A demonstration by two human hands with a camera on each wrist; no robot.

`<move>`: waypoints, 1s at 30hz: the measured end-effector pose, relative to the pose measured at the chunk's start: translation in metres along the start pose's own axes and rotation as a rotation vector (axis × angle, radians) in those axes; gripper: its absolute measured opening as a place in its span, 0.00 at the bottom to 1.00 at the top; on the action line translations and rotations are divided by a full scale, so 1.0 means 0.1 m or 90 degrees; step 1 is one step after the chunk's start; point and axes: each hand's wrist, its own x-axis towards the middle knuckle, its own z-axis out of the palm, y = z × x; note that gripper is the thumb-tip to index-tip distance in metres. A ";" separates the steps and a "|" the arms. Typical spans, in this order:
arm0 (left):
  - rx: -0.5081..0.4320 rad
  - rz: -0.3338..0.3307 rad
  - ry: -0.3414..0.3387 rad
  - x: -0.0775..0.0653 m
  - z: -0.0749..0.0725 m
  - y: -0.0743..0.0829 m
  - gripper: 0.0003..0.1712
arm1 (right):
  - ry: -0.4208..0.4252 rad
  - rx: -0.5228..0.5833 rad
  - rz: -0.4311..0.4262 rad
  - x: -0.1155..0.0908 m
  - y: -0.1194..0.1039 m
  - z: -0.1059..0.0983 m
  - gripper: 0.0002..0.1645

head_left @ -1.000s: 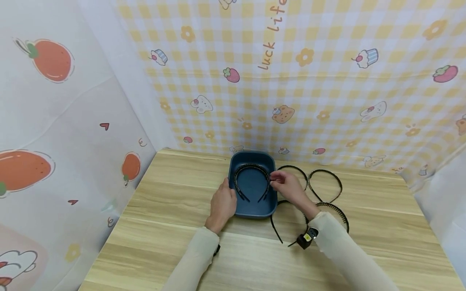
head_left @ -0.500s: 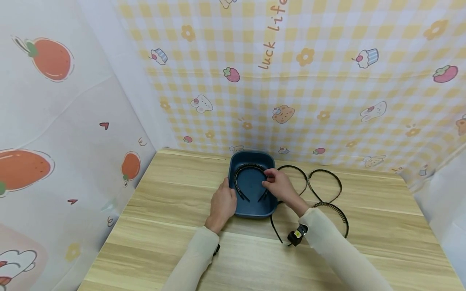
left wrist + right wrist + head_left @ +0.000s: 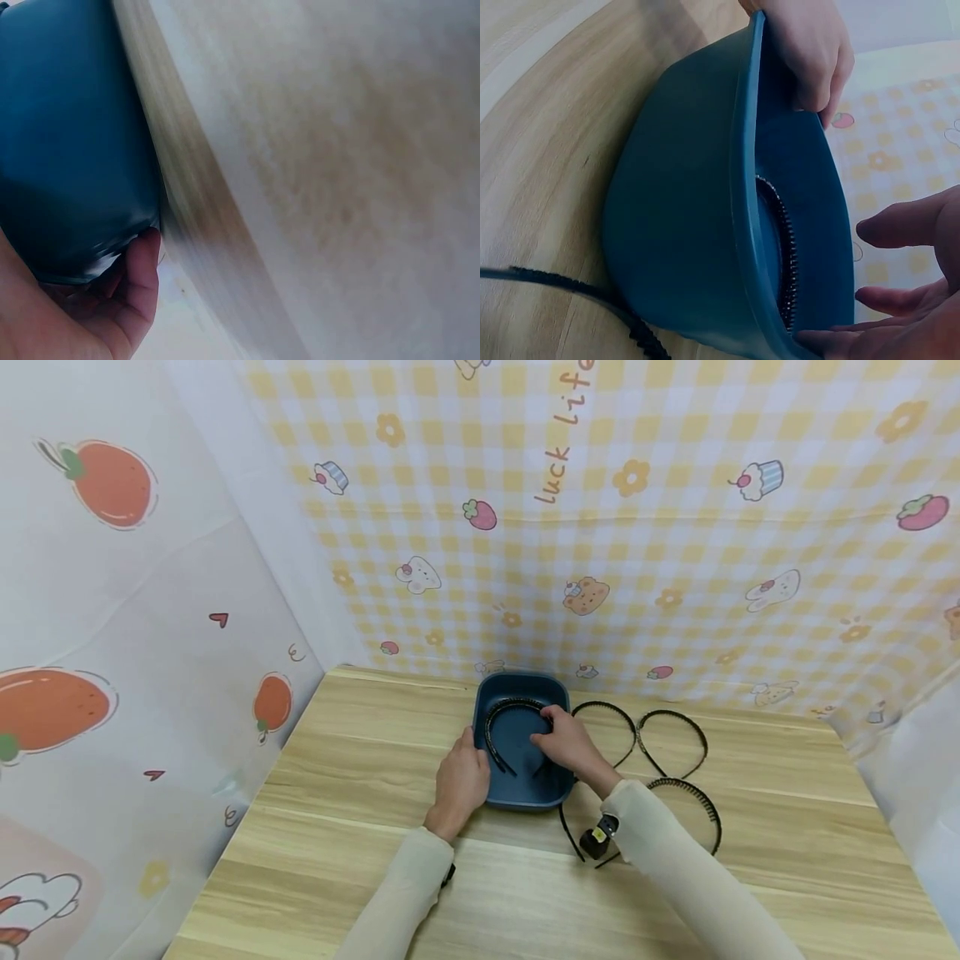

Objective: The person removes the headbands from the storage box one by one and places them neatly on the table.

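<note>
A dark blue rectangular bin (image 3: pixel 525 803) stands on the table, holding black toothed headband (image 3: pixel 492 743) arcs; two tips lie close together at its left. My left hand (image 3: pixel 461 781) grips the bin's left wall. In the left wrist view, the fingers (image 3: pixel 142 277) curl round the bin's lower corner. My right hand (image 3: pixel 567 739) is over the bin's right side, hiding part of the headbands. In the right wrist view, its thumb and fingers (image 3: pixel 900 225) are spread with a gap between them, and a lower finger lies at the rim. The headband (image 3: pixel 789 255) rests inside, apart from the thumb.
Several more black headbands lie on the wooden table (image 3: pixel 360 777), right of the bin, among them a back headband (image 3: pixel 630 727), a far-right headband (image 3: pixel 705 739) and a front headband (image 3: pixel 716 818) partly under the right sleeve. A patterned cloth wall (image 3: pixel 675 527) rises behind.
My right hand has moved left from the bin's right rim to farther over its inside. The left hand stays on the left wall. The headbands on the table have not moved.
</note>
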 end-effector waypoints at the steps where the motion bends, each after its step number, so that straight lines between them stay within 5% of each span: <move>1: 0.001 0.001 0.001 0.00 0.00 0.00 0.27 | -0.003 0.000 0.006 0.01 0.00 0.01 0.35; 14: 0.002 0.001 -0.010 0.00 -0.01 0.01 0.28 | -0.018 0.022 0.093 0.12 -0.01 0.16 0.39; 30: 0.006 0.008 -0.001 0.00 -0.03 0.03 0.27 | -0.002 0.009 0.092 0.13 -0.05 0.24 0.39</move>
